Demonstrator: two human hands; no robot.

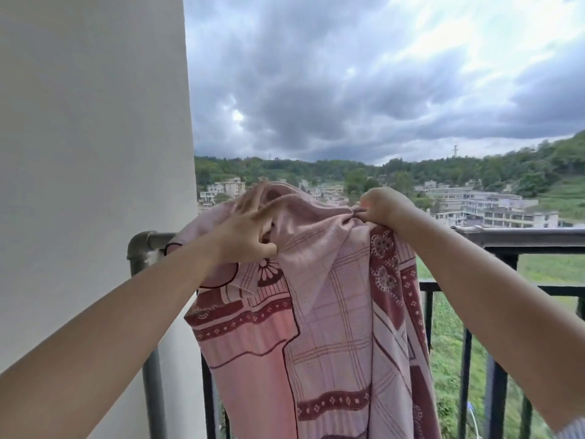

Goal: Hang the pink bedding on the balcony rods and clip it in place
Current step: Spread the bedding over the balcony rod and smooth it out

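The pink bedding point(329, 318), patterned with dark red bands and checks, is held up in front of the balcony railing and hangs down past the frame's bottom edge. My left hand point(250, 229) grips a bunched fold at the bedding's top left, fingers curled into the cloth. My right hand point(384, 207) pinches a gathered part of the top edge. The grey metal rod point(519, 237) runs along the railing top behind the cloth; its elbow end point(144, 243) shows at the left by the wall. No clips are in view.
A white wall point(95, 169) fills the left side, close to the rod's elbow. Black railing bars point(465, 375) stand below the rod on the right. Beyond lie green grass, buildings and a cloudy sky.
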